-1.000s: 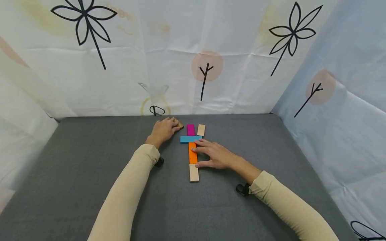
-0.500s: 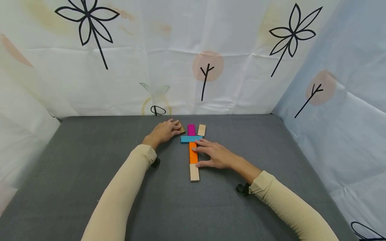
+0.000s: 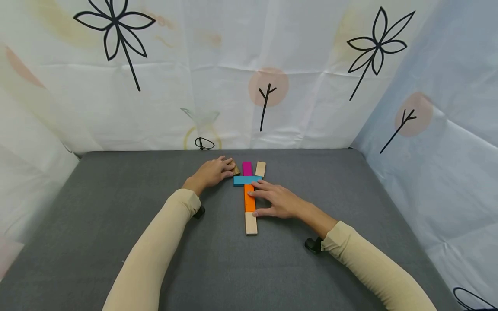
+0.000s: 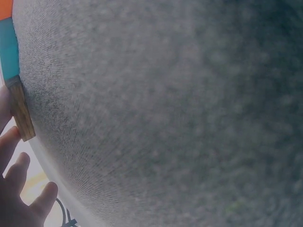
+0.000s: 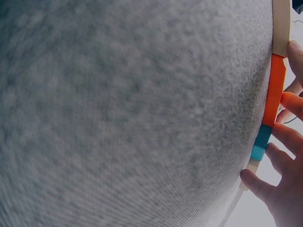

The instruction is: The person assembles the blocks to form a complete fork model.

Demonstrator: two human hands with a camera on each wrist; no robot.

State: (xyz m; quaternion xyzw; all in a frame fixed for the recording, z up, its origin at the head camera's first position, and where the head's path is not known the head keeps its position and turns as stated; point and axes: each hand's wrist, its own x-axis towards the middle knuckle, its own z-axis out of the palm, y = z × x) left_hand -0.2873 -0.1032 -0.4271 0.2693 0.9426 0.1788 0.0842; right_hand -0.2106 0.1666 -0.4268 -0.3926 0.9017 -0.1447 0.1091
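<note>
My left hand [image 3: 212, 172] pinches a brown wooden block [image 4: 22, 111] between thumb and index finger, at the far left end of the blue block [image 3: 241, 181]. In the left wrist view its near end meets the blue block's corner, and its other fingers spread out. My right hand [image 3: 279, 200] rests with spread, slightly bent fingers along the row of blocks. Fingertips touch the blue block and the orange block [image 3: 249, 203], and the thumb lies at the edge of a pale wooden block [image 3: 250, 225]. Beyond the blue crosspiece lie a magenta block [image 3: 247, 168] and another pale block [image 3: 260, 168].
All the blocks lie flat on a dark grey cloth-covered table [image 3: 249, 272]. White patterned fabric [image 3: 218, 56] stands behind the table's back edge, and more fabric [image 3: 447, 172] runs down the right side.
My left hand has shifted slightly toward me, and the brown block has come nearer to the blue block's left end. My right hand and the other blocks hold their places.
</note>
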